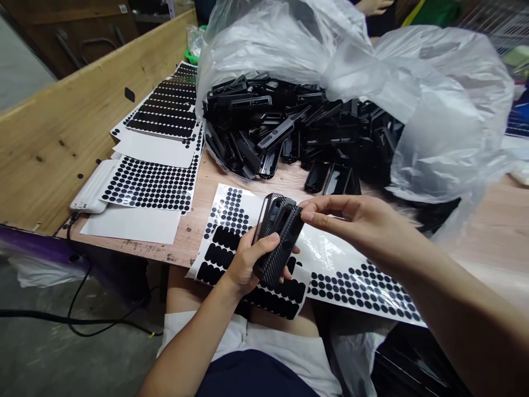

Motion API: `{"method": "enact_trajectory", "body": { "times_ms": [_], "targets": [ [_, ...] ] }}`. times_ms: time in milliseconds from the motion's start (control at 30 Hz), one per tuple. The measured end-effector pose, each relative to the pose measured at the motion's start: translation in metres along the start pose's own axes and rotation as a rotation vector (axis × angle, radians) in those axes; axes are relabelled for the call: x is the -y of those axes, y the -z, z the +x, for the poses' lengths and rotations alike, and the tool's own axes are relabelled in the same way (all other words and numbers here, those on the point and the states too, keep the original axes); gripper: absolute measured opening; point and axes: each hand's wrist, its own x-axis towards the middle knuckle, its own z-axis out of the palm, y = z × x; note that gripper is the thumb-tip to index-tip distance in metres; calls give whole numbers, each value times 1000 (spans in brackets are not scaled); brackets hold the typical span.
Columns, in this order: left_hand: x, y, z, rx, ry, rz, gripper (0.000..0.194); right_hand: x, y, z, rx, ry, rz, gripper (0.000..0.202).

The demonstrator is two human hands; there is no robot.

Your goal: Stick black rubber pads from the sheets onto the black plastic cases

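Left fingers: grasping; the left hand (243, 266) wraps black carbon-patterned plastic covers (276, 259), thumb across the near face, fingertips showing at the far edge. Gap set by the covers' width.
Right fingers: the right hand (351, 218) has thumb and index nearly together at the covers' upper corner; whether they pinch it or a small piece cannot be told.
Held covers: between both hands, tilted, stacked or overlapping; exact count unclear.
Handling: judged light and stiff; the textured face should grip well, the glossy rims may slip or scratch. Thin edges may flex.
Where to hold: best by the long sides, mid-length, keeping off the slotted opening.
Beneath the fingers: a sheet of black oblong pads (218, 255) and, to the right, a sheet of black dots (359, 289).
Left of the fingers: further dot sheets (149, 182) and a white plastic device (93, 187) with a cable.
Beyond the fingers: loose black plastic parts (275, 132), heaped partly inside a translucent plastic bag (264, 41).
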Motion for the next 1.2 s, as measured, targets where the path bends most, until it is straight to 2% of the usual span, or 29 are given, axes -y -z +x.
{"method": "enact_trajectory", "body": {
  "times_ms": [233, 400, 500, 567, 633, 667, 700, 767, 833, 933, 1033, 1100, 1200],
  "targets": [
    [-1, 0, 0, -7, 15, -3, 57, -1, -3, -1, -23, 44, 3, 56],
    [0, 1, 1, -10, 7, -3, 56, -6, -7, -4, -101, 151, -133, 44],
    [1, 1, 1, -7, 10, -9, 56, -9, -15, -9, -192, 260, -261, 28],
    [1, 1, 1, -23, 10, -15, 56, -12, -22, -13, -313, 383, -351, 21],
    [1, 1, 1, -48, 3, -18, 56, -17, -28, -15, -457, 467, -386, 26],
    [1, 1, 1, -56, -3, -17, 56, -20, -30, -14, -480, 469, -360, 40],
    [0, 1, 1, -61, -10, -13, 56, -23, -31, -12, -447, 438, -303, 56],
    [-1, 2, 1, -63, -24, 4, 57, -30, -30, -4, -285, 324, -139, 78],
    [-2, 2, 1, -67, -37, 35, 58, -34, -28, 5, -209, 197, 44, 86],
    [-3, 1, -2, -66, -48, 124, 68, -35, -34, 9, -261, 59, 335, 99],
    [-2, -2, -2, -75, -78, 265, 96, -33, -48, 2, -38, 25, 559, 97],
    [0, -4, 3, -68, -122, 364, 114, -40, -49, -7, -87, 66, 697, 86],
    [3, -7, 13, -29, -186, 439, 124, -69, -21, -43, -358, 99, 744, 70]
  ]
}}
